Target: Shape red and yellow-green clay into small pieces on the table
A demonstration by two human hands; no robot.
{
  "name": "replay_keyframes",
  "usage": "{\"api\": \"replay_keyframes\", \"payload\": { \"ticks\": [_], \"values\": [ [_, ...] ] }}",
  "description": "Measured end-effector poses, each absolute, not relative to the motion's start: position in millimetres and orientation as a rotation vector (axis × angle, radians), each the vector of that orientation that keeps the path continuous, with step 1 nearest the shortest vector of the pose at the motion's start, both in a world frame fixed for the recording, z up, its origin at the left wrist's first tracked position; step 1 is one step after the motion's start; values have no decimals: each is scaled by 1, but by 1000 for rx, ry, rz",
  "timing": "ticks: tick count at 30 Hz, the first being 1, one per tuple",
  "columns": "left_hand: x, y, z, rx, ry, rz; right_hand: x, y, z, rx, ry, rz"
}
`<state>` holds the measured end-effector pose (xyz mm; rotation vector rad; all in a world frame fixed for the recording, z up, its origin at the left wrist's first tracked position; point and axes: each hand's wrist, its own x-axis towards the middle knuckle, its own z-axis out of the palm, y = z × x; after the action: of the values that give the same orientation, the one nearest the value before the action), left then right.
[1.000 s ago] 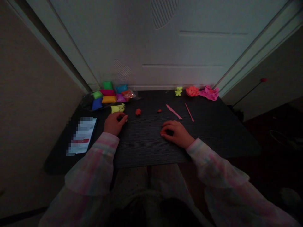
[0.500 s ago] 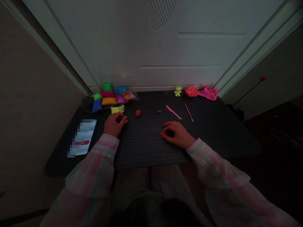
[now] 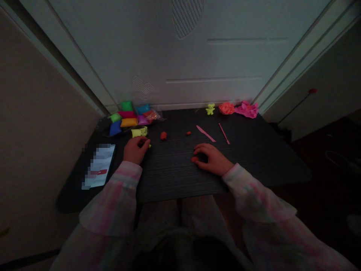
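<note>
Your right hand, digits apart, is beside a red disc; I can't tell whether your left hand grips the yellow bit.

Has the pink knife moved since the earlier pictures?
No: against the table, the knife lies in the same place and slant, left of the pink stick.

Disc, lump & small bit all red. Knife & thin stick pink. Yel. pkt has dk specks. Other pkts: grn, lt grn, blue, lt blue, amber, magenta, purple, orange. Bear neon yel.; ruffled ball coral; crumpled pc hot pink. Tbl v. dk grey, fine-streaked. Door pale grey w/ striped hearts. Sleeves pastel bands: pink, white, bluish. Phone screen whitish-blue w/ red patch.
</note>
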<state>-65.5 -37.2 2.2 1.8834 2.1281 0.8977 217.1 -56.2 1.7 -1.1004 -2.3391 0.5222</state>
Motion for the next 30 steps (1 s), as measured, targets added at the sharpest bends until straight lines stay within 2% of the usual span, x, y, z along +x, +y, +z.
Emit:
{"api": "replay_keyframes", "payload": {
  "ticks": [30],
  "values": [
    [-65, -37, 2, 1882, 2139, 883, 207, -59, 3, -1237, -2366, 383]
  ]
}}
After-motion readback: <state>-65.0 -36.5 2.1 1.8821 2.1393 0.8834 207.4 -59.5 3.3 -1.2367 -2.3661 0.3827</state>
